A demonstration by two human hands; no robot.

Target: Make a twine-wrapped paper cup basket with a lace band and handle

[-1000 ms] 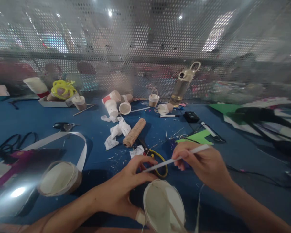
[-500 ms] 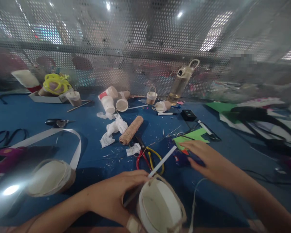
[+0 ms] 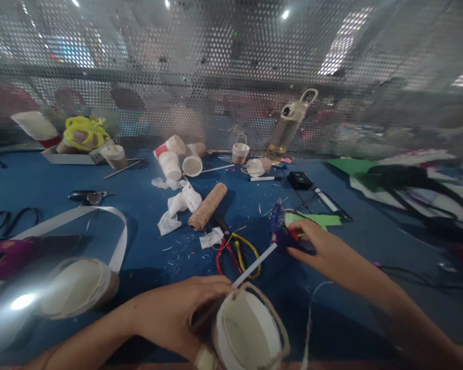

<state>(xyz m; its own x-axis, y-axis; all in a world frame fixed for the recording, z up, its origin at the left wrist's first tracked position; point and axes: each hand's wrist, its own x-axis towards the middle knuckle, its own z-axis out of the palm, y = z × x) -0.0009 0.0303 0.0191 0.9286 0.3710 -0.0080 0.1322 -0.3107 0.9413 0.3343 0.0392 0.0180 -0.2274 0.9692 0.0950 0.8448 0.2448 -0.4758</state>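
Note:
My left hand [image 3: 177, 316] is closed around the side of a white paper cup [image 3: 250, 329], tilted with its mouth toward me. Twine runs along the cup's rim, with a loop standing off at its right. A narrow white strip [image 3: 256, 263] sticks up from between the left fingers, past the cup. My right hand [image 3: 312, 240] grips a dark blue glue gun [image 3: 278, 223], partly hidden by the fingers, close to the strip's upper end. Under the strip lie scissors [image 3: 247, 257] with red and yellow handles.
A twine roll [image 3: 208, 206] and crumpled white tissue [image 3: 181, 205] lie mid-table. Another twine-trimmed cup [image 3: 77, 288] stands at left beside a curled white ribbon [image 3: 119, 239]. Green paper [image 3: 327, 221] lies beyond my right hand. Several cups and a bottle [image 3: 287, 128] line the mesh wall.
My right hand has picked up the glue gun from beside the green paper and turned it upright. My left hand still holds the cup and strip, shifted slightly left.

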